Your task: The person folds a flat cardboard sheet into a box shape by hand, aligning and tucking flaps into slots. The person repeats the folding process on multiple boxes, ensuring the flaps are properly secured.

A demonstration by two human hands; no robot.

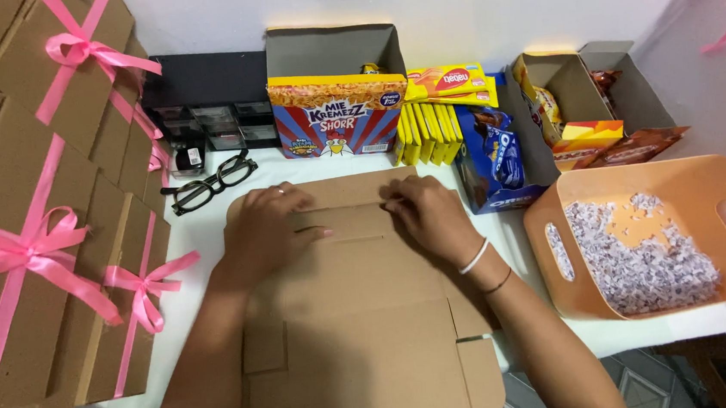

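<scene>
A flat brown cardboard box blank [363,316] lies unfolded on the white table [197,234] in front of me. My left hand [266,229] presses palm-down on its far flap, with a ring on one finger. My right hand [429,216] rests beside it on the same folded flap, fingers bent against the crease; two thin bands circle that wrist. Both hands touch the cardboard near its far edge.
Brown boxes tied with pink ribbon [47,246] stack up at the left. Black glasses [210,183] and a small black drawer unit [209,112] sit behind. Snack boxes [334,115], yellow packets [430,130] and an orange bin of shredded paper [642,242] stand at the back and right.
</scene>
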